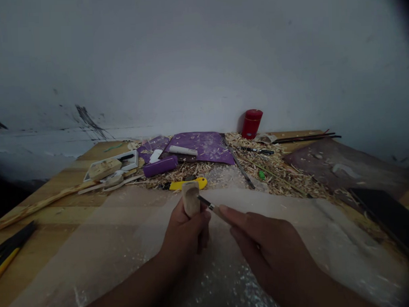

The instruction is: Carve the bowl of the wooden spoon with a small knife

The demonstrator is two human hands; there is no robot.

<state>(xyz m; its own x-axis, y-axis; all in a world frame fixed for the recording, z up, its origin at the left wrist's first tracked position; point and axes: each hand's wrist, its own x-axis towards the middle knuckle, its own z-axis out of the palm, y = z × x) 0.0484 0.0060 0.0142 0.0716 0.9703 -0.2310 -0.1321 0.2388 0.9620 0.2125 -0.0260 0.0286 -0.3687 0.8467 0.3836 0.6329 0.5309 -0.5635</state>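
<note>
My left hand (185,232) is shut around a pale block of carved wood (191,198), whose top stands out above the fingers. My right hand (266,254) pinches a slim carving knife (213,208) between fingers and thumb. Its small metal blade (202,200) reaches the side of the block, touching it or very nearly so. The lower part of the block is hidden by my left fingers. The back of the knife's handle is hidden by my right hand.
Beyond my hands, a yellow utility knife (188,183) lies among wood shavings (272,178) on a wooden table (59,221). A purple mat (200,147), purple tube (160,166), white tray (111,168), and red canister (252,123) stand farther back. A translucent plastic sheet (94,265) lies under my hands.
</note>
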